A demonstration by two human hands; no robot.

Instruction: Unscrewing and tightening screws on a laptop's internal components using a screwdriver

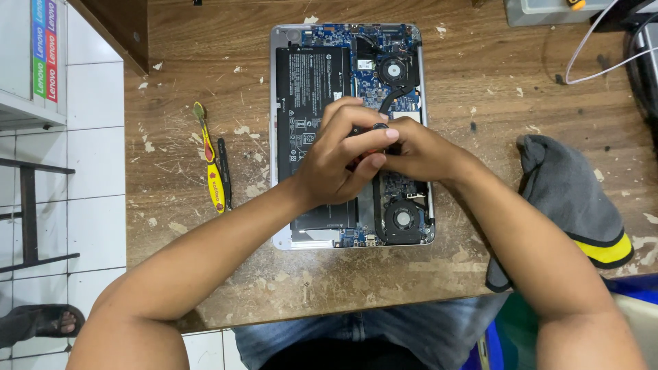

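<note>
An opened laptop [301,75] lies bottom-up on the worn wooden table [480,82], its black battery, blue circuit board and two round fans exposed. Both my hands meet over its middle. My left hand [339,161] is curled around a small dark tool whose round black top [380,126] shows between my fingers. My right hand [421,154] presses against the left one, fingers closed around the same tool. The tool's tip and the board under my hands are hidden.
A yellow-handled tool [212,168] and a thin black tool [224,171] lie left of the laptop. A grey cloth with a yellow stripe [572,195] sits at the right. White cables [589,51] run at the back right. A sandalled foot [41,322] rests on the tiled floor.
</note>
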